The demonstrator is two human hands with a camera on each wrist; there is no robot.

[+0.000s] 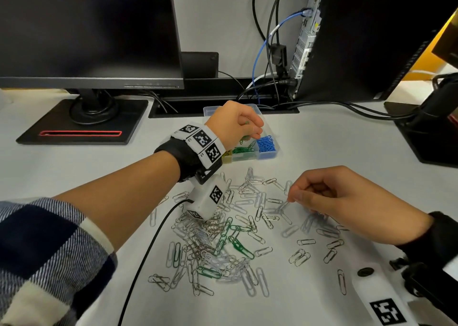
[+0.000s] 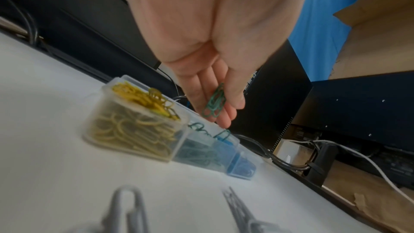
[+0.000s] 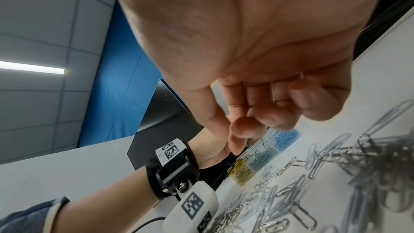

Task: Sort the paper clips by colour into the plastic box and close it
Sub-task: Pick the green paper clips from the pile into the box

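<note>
Paper clips of silver wire, with a few green ones mixed in, are spread in a loose heap over the near middle of the white desk. At the far edge of that heap stands the clear plastic box with divided compartments, its top uncovered; yellow clips are seen in its left compartment, green clips in the middle one and blue clips in the right one. The left hand is held above the middle of the box, and a small bunch of green paper clips is pinched between its thumb and the tips of its nearly straight fingers. The right hand is lowered over the right part of the heap, its fingers curled, and a silver clip is nipped at its end between thumb and forefinger, the clip's other end lying among the others on the desk. A dark monitor stands far left, a black computer case far right.
</note>
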